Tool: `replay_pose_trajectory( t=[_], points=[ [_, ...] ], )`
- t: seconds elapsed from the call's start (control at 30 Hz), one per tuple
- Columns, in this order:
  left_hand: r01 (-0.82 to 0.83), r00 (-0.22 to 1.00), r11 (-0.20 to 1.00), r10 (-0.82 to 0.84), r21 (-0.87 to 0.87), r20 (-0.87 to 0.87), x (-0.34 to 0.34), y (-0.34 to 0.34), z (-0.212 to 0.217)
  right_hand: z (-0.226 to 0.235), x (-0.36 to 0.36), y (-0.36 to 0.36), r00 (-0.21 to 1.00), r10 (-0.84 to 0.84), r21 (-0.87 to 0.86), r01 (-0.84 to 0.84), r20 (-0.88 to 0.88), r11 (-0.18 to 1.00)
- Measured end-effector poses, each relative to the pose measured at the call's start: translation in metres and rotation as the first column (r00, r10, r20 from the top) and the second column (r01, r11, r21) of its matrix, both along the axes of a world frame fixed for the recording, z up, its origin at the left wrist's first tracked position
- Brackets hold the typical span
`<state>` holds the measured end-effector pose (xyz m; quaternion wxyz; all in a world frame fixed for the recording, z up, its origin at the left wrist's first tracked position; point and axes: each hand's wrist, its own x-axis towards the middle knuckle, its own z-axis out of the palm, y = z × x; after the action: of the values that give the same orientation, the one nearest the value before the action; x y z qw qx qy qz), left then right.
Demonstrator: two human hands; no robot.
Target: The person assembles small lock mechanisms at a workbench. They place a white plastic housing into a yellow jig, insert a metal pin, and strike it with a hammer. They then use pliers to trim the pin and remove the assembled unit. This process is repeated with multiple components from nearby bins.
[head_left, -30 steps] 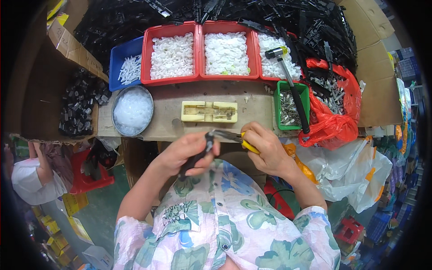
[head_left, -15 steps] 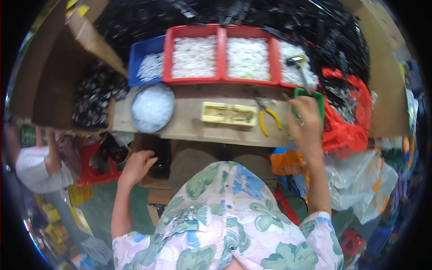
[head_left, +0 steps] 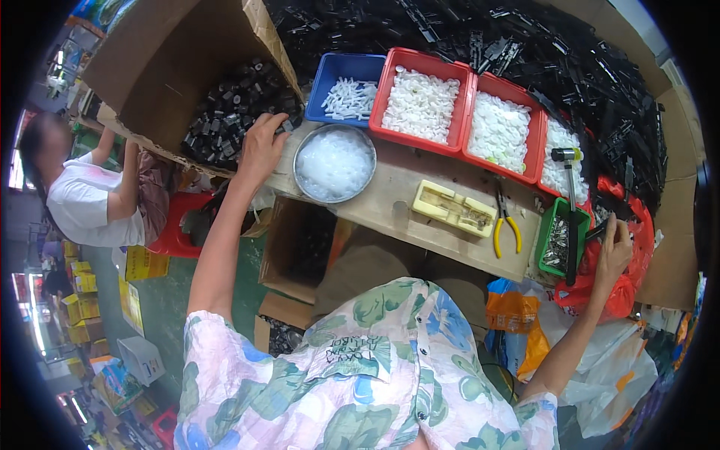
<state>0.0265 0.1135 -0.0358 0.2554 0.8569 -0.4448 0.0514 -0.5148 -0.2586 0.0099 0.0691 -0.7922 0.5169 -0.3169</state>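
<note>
My left hand reaches over the rim of a cardboard box at the left, its fingers closed on a small black block. More such black blocks lie heaped in that box. At the right, my right hand is beside the red plastic bag, fingers pinched on a slim black piece. Next to it a hammer with a dark handle rests across a green tray of small metal parts. A cream-coloured fixture block and yellow-handled pliers lie on the board.
A round metal bowl holds translucent white pieces. Behind it stand a blue tray and several red trays of white parts. Black plastic parts pile up at the back. Another person sits at the left.
The view has turned. My left hand has risen from beside the bench to the black blocks. My right hand has let go of the hammer, now on the green tray, and moved right.
</note>
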Motion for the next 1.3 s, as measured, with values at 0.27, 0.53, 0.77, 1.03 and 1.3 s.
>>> replay_pose_trajectory(
  t=[0.27,0.53,0.77,1.03,1.3],
  points=[
    [-0.075,0.995,0.997,0.076,-0.008,0.062,0.005,-0.014,-0.007,0.024,0.064,0.078,0.884,0.461,0.067,-0.466,0.082,0.882],
    [-0.273,0.891,0.926,0.141,-0.259,-0.432,0.020,0.008,-0.010,-0.006,0.139,0.118,0.591,0.807,0.076,-0.804,0.001,0.589],
    [-0.460,0.676,0.743,-0.062,-0.486,-0.735,-0.004,0.019,0.013,-0.021,0.150,0.129,0.549,0.831,0.009,-0.835,0.088,0.550],
    [-0.334,0.421,0.809,-0.331,-0.484,-0.844,-0.112,-0.019,0.040,-0.041,0.159,0.133,0.596,0.803,0.049,-0.802,-0.006,0.595],
    [-0.274,0.166,0.859,-0.400,-0.432,-0.901,-0.181,-0.068,0.028,-0.022,0.161,0.139,0.551,0.763,0.047,-0.800,-0.338,0.598]
  ],
)
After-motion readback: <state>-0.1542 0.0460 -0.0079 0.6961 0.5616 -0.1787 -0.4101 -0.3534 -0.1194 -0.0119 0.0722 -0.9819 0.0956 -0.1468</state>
